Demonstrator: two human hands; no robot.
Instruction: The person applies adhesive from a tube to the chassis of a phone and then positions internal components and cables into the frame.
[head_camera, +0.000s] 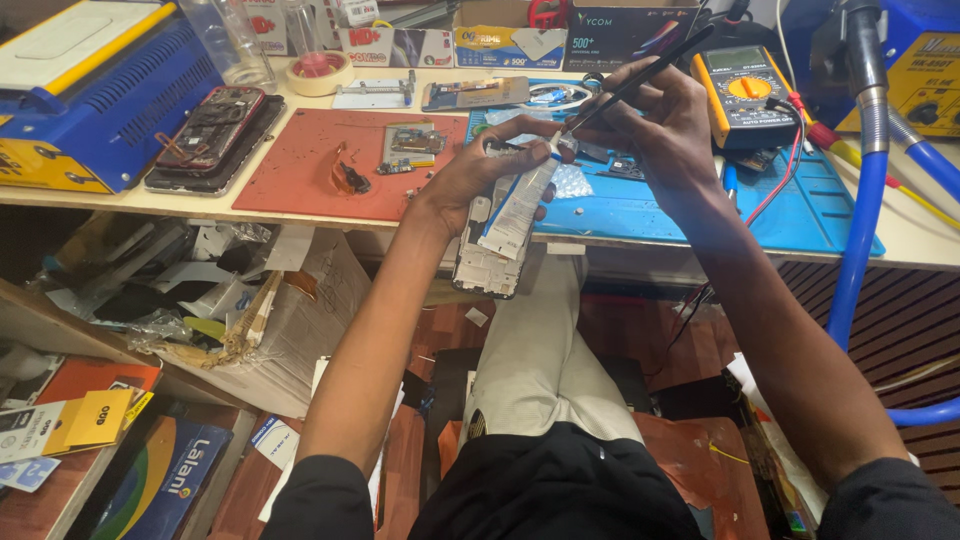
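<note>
1. Spanning the whole width, the workbench (930, 245) ends in a front edge that runs just under both hands; beyond it the drop goes to the person's lap and a cluttered lower shelf.
2. Blue mat (640, 215) and red mat (300, 170) cover most of the bench top. Small boards and parts lie on the red one; an opened phone (205, 135) sits at its left. Judged: teardown already well along, reassembly not begun.
3. Phone frame (488, 255) hangs over the bench edge, upper end against the left palm, lower end unsupported in the air.
4. Left hand (480, 170) is closed around a white tube (520, 205), held along the frame, nozzle up toward the right hand.
5. Right hand (655, 115) pinches a thin black tool (640, 75), tip meeting the nozzle. Whether any has been applied to the frame I cannot tell.
6. Room: multimeter (745, 95) and its leads crowd the right wrist; a blue hose (860, 230) stands further right. Open space is toward the lap.
</note>
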